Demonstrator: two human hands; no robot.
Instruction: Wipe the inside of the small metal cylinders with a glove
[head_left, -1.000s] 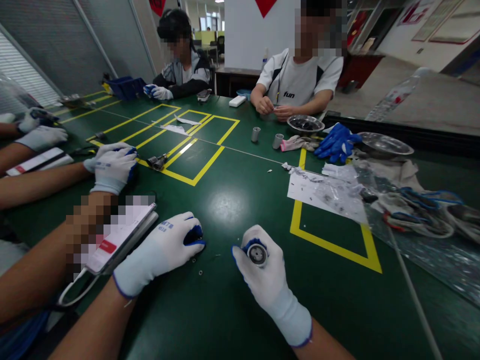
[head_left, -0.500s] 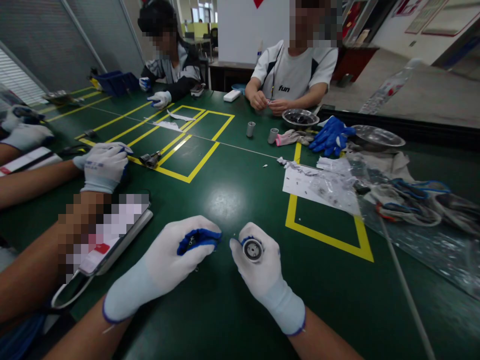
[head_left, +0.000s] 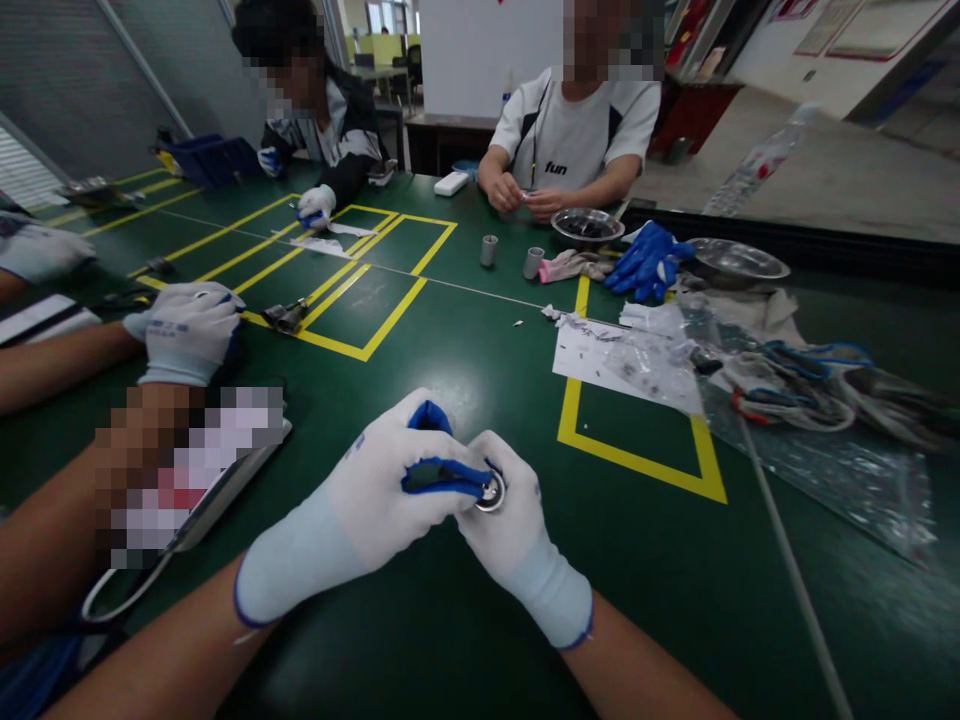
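The right hand point(head_left: 517, 525) curls around a metal cylinder point(head_left: 491, 492), its fingers wrapped and gripping it, with the round end facing up. The cylinder is above the near part of the green tabletop point(head_left: 397, 645). From the cylinder, the left hand point(head_left: 394, 480) lies at nine o'clock, touching the right hand; its thumb and forefinger tips are pressed close together at the cylinder's end. I cannot tell whether they pinch a small piece.

Two grey cups, one point(head_left: 489, 251) at twelve o'clock and another point(head_left: 533, 263) just right of it, stand near each other. A steel bowl point(head_left: 587, 226) and blue gloves point(head_left: 646, 262) are at one o'clock, a plastic bag point(head_left: 840, 490) at three. At ten, a co-worker's gloved hand point(head_left: 191, 330) rests near metal parts point(head_left: 285, 316).
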